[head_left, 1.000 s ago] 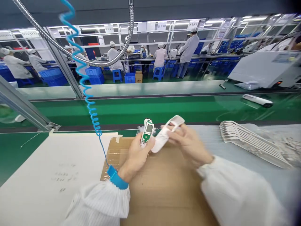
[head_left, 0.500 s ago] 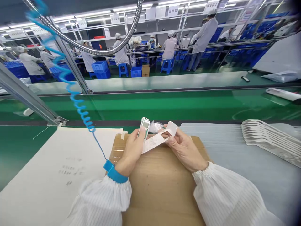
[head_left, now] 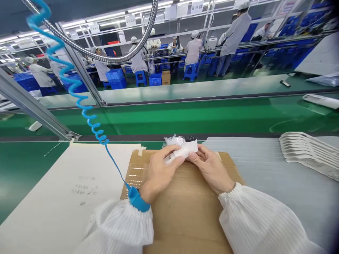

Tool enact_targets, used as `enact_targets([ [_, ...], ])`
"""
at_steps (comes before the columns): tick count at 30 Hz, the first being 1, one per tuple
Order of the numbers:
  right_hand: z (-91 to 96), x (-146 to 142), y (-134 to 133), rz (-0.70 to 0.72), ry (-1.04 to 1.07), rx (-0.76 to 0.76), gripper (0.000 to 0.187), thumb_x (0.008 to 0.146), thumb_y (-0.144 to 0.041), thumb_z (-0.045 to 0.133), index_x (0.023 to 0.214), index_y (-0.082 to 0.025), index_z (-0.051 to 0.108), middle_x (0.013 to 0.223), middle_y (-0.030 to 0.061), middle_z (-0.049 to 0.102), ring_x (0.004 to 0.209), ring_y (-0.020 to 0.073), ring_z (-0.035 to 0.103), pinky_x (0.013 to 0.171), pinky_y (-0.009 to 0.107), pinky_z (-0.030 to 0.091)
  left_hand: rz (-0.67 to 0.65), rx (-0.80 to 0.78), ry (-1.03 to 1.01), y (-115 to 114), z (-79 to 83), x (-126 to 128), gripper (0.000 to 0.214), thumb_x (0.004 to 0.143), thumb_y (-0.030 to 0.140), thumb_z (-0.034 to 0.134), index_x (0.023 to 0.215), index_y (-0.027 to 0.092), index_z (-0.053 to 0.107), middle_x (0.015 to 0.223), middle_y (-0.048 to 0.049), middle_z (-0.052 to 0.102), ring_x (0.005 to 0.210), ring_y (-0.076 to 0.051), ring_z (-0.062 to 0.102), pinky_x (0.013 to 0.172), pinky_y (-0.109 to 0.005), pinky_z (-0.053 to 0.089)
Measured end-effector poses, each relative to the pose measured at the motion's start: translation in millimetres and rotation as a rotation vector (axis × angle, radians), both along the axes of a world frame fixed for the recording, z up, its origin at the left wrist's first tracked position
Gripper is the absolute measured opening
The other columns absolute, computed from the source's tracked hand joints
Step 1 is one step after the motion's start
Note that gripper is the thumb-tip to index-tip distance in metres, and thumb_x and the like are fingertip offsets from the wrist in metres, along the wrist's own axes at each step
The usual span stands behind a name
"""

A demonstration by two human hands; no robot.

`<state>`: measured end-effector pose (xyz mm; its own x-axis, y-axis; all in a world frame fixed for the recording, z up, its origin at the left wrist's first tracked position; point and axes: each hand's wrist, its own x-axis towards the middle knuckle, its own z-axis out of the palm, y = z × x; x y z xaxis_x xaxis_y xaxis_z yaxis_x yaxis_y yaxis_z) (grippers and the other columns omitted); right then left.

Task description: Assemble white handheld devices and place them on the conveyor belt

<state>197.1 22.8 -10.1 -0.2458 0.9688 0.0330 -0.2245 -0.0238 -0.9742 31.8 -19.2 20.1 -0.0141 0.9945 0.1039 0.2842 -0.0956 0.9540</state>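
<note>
Left hand [head_left: 160,172] grips a white casing [head_left: 185,149], fingers curled, right hand [head_left: 212,170] pinches its end, crumpled plastic [head_left: 174,140] just past fingertips

The device [head_left: 182,151] is white with a black tip [head_left: 190,139], in front of a clear, white-glinting bag [head_left: 173,140], while the sleeves [head_left: 261,215] are white with fine ribbed stripes and the wristband [head_left: 138,200] and coiled cord [head_left: 76,84] are bright blue. Below lie plain brown cardboard [head_left: 185,215], a cream-white sheet [head_left: 45,201] with faint grey writing, and a pale blue-grey mat [head_left: 258,169] with faint lines, beside off-white stacked parts [head_left: 308,151]. Beyond, the belt [head_left: 185,120] is glossy green, the hose [head_left: 106,58] ringed silver, the crates [head_left: 116,78] and stools [head_left: 191,72] blue, and the coats [head_left: 237,30] white or faintly pink.
</note>
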Motion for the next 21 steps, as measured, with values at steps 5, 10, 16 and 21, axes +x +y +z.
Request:
enact_targets([
  [5, 8.8, -5.7, -2.6, -0.008, 0.193, -0.13, 0.06, 0.086, -0.082, 0.042, 0.098, -0.028, 0.067, 0.102, 0.0076, 0.073, 0.11, 0.0308, 0.066, 0.096, 0.05, 0.054, -0.09, 0.118, 0.234, -10.7, 0.0, 16.4, 0.038, 0.1, 0.038, 0.05, 0.135, 0.029, 0.062, 0.13, -0.007, 0.068, 0.119, -0.028, 0.064, 0.105, -0.041, 0.047],
  [10, 5.9, 1.9, -0.1, 0.023, 0.248, -0.233, 0.045, 0.085, -0.071, 0.048, 0.064, -0.031, 0.046, 0.045, -0.0021, 0.034, 0.077, 0.0311, 0.065, 0.086, 0.055, 0.056, -0.24, 0.139, 0.525, -16.0, -6.3, 24.7, 0.043, 0.096, 0.048, 0.054, 0.134, 0.03, 0.064, 0.125, -0.0118, 0.07, 0.102, -0.033, 0.07, 0.086, -0.042, 0.053],
  [16, 18.7, 0.3, -1.7, 0.103, 0.258, -0.269, 0.043, 0.092, -0.068, 0.044, 0.082, -0.029, 0.059, 0.077, 0.0043, 0.062, 0.095, 0.0294, 0.067, 0.093, 0.051, 0.055, -0.097, 0.157, 0.577, -9.7, -0.5, 10.8, 0.039, 0.101, 0.047, 0.046, 0.134, 0.034, 0.062, 0.116, -0.0069, 0.074, 0.099, -0.029, 0.07, 0.082, -0.039, 0.052],
  [21, 19.7, -13.4, -12.8, 0.186, 0.349, -0.281, 0.035, 0.091, -0.06, 0.058, 0.099, -0.026, 0.066, 0.111, 0.0079, 0.07, 0.117, 0.029, 0.063, 0.103, 0.048, 0.052, 0.102, 0.308, 0.509, -11.5, 3.8, 10.7, 0.046, 0.093, 0.043, 0.062, 0.135, 0.025, 0.057, 0.138, -0.0097, 0.061, 0.128, -0.03, 0.055, 0.106, -0.044, 0.045],
])
